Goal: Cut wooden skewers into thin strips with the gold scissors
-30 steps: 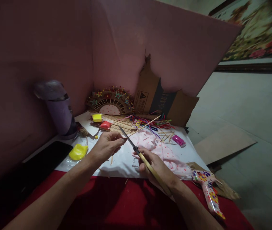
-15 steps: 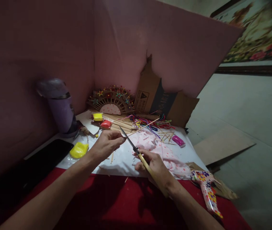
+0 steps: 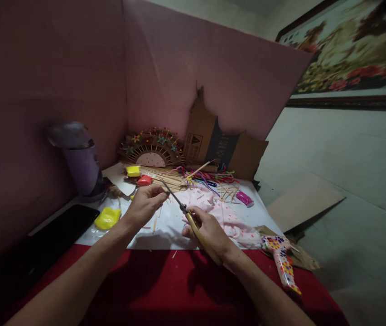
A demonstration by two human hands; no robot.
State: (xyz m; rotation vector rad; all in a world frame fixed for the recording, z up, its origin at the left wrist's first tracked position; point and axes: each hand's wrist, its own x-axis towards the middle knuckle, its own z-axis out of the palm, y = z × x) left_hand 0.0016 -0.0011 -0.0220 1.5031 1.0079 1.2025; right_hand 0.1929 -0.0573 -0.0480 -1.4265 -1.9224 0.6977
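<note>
My left hand (image 3: 145,204) is closed in a pinch on the near end of a thin wooden stick (image 3: 198,170) that points away to the upper right. My right hand (image 3: 206,231) is wrapped round the yellow handle of a long scissors-like cutter (image 3: 176,199), whose dark blades reach up to the stick beside my left fingertips. Both hands hover over a white sheet (image 3: 169,222) laid on a red cloth (image 3: 166,285).
A purple tumbler (image 3: 80,160) and a black phone (image 3: 62,224) stand at the left. Yellow clay (image 3: 107,218), a decorated fan piece (image 3: 151,147), loose sticks (image 3: 229,192), coloured pipe cleaners (image 3: 209,176), a pink packet (image 3: 244,198), cardboard (image 3: 223,145) and a patterned glue gun (image 3: 281,262) surround the hands.
The view has swung a little up and to the right. Both hands keep their hold; the stick now looks shorter beyond the blades.
</note>
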